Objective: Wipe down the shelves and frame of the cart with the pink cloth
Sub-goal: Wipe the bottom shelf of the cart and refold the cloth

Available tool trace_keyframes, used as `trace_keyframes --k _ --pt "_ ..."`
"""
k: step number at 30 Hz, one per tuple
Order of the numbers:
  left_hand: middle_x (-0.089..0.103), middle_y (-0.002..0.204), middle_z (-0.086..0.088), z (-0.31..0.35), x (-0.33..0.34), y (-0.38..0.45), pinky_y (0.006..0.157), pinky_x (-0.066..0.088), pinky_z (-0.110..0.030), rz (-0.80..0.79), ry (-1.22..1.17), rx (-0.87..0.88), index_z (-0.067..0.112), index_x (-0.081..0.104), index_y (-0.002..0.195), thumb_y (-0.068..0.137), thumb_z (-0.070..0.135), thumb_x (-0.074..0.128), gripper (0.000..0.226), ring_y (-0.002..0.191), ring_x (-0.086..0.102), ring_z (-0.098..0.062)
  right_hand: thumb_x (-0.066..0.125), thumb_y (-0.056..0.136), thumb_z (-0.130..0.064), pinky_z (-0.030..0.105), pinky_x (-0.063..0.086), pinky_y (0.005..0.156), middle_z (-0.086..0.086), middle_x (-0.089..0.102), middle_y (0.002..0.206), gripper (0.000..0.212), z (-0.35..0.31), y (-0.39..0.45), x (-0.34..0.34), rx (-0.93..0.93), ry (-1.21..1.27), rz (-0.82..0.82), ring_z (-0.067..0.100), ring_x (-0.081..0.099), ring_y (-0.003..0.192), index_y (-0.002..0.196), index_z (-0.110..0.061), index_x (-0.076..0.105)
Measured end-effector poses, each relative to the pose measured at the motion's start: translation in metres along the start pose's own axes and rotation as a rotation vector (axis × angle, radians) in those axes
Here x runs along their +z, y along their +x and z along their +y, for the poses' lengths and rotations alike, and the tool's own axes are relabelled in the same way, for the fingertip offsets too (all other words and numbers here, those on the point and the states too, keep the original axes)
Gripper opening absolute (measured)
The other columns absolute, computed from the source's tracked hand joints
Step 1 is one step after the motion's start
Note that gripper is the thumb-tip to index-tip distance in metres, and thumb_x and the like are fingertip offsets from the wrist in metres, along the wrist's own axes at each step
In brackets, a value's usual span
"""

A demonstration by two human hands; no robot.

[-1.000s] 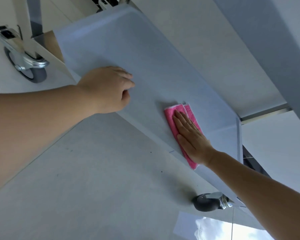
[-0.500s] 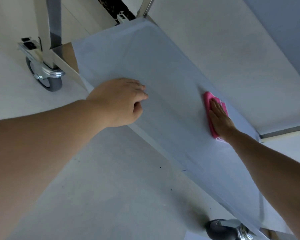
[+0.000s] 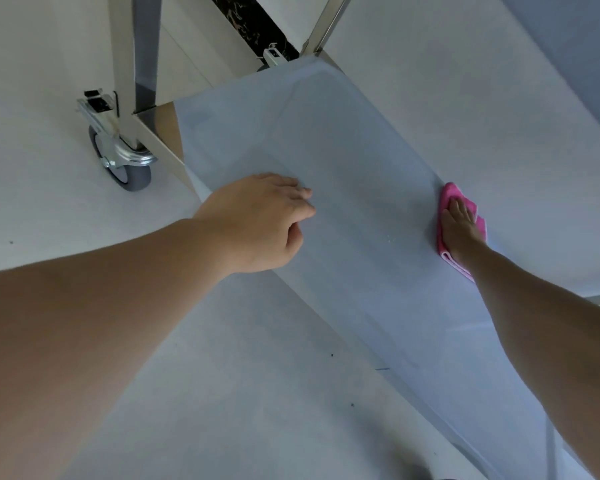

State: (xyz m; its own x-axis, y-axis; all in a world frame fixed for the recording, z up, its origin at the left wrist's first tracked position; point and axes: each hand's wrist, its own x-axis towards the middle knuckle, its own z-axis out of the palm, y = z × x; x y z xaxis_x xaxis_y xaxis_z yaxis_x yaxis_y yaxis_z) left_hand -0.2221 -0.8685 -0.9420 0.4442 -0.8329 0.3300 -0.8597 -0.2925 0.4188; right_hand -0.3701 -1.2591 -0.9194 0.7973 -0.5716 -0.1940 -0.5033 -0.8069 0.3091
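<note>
Head view. Shelf (image 3: 343,188): pale, flat, lowest level of the cart. Cloth (image 3: 444,202): pink, folded, lying at the shelf's far edge. Right hand (image 3: 459,226): fingers straight, palm pressed flat on the cloth, nothing pinched. Left hand (image 3: 264,220): resting on the shelf's near edge, fingers loosely curled, holding nothing. Post (image 3: 146,53): metal, upright at the shelf's corner. Caster (image 3: 125,161): grey wheel below that post, on the floor (image 3: 222,393).

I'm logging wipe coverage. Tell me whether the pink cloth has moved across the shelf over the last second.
Yes. The pink cloth, under the right hand, has slid from the shelf's near edge to its far edge.
</note>
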Motion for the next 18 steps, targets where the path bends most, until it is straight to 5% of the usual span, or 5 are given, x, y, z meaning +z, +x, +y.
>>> trace_keyframes --k 6,11,15,18 --pt "0.051 0.140 0.000 0.000 0.000 0.002 0.108 0.022 -0.026 -0.036 0.011 0.008 0.019 0.059 0.125 0.085 0.022 0.042 0.043 0.131 0.042 -0.018 0.051 0.090 -0.001 0.043 0.000 0.117 0.030 0.009 0.151 0.065 -0.040 -0.026 -0.005 -0.230 0.028 0.088 0.041 0.005 0.142 0.141 0.009 0.013" --pt "0.049 0.142 -0.002 -0.002 -0.001 0.004 0.113 0.024 -0.029 -0.073 0.029 0.025 0.018 0.057 0.125 0.085 0.023 0.040 0.044 0.133 0.039 -0.018 0.023 0.102 -0.022 0.021 -0.012 0.113 0.006 0.003 0.156 0.048 -0.096 -0.065 -0.016 -0.221 0.246 0.151 0.009 -0.008 0.139 0.146 -0.012 0.007" --pt "0.050 0.141 -0.003 -0.002 -0.003 0.005 0.112 0.025 -0.029 -0.085 0.028 0.047 0.017 0.058 0.124 0.085 0.022 0.042 0.043 0.133 0.039 -0.019 0.007 0.092 -0.050 0.016 -0.015 0.110 -0.015 -0.011 0.148 0.052 -0.135 -0.117 -0.026 -0.334 0.290 0.114 0.004 -0.015 0.138 0.139 -0.031 -0.006" --pt "0.053 0.137 -0.006 -0.002 -0.005 0.005 0.109 0.029 -0.030 -0.065 0.033 0.050 0.016 0.061 0.120 0.083 0.021 0.044 0.041 0.131 0.043 -0.021 0.003 0.089 -0.052 0.015 -0.015 0.111 -0.020 -0.014 0.145 0.055 -0.160 -0.153 -0.034 -0.393 0.321 0.085 0.003 -0.018 0.139 0.138 -0.031 -0.008"
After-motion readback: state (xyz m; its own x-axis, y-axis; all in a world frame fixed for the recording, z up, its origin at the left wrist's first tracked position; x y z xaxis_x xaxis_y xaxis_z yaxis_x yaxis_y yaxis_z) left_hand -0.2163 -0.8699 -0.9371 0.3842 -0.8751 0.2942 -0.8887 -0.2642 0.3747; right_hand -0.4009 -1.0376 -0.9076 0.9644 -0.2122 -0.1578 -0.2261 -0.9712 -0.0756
